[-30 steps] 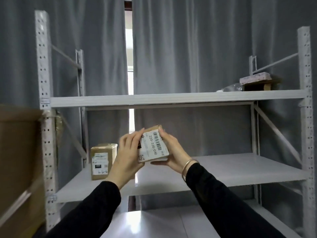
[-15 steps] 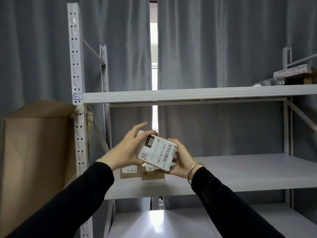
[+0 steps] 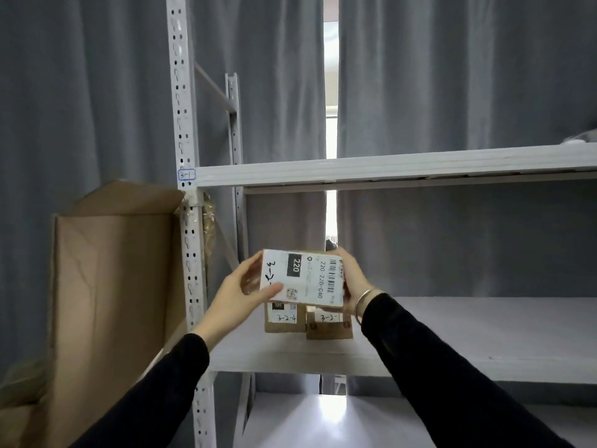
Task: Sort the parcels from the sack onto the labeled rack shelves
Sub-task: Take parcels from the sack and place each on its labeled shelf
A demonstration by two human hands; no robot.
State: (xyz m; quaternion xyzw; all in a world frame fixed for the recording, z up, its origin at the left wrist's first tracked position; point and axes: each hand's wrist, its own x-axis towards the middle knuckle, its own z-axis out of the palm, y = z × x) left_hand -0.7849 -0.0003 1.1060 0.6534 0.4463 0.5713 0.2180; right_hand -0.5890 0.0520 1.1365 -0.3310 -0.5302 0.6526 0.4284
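I hold a small cardboard parcel (image 3: 307,278) with a white shipping label, a barcode and a handwritten mark, in front of the left end of the middle shelf (image 3: 452,334). My left hand (image 3: 240,294) grips its left end, thumb across the label. My right hand (image 3: 350,279) grips its right end. Just behind and below it, two small brown parcels stand on that shelf: one marked 3-2-4 (image 3: 284,320) and another (image 3: 329,326) to its right. The rack's front left post (image 3: 185,124) carries a small handwritten tag (image 3: 186,174) at the upper shelf (image 3: 387,168).
A tall open cardboard box (image 3: 113,270) leans against the left side of the rack. Grey curtains (image 3: 452,76) hang behind, with a bright gap in the middle. A lower shelf (image 3: 323,421) shows beneath. Something pale lies at the upper shelf's far right edge (image 3: 581,142).
The view has swung left and closer to the rack's left end. The parcel in both hands has turned so its label faces me and now sits over the two shelved parcels.
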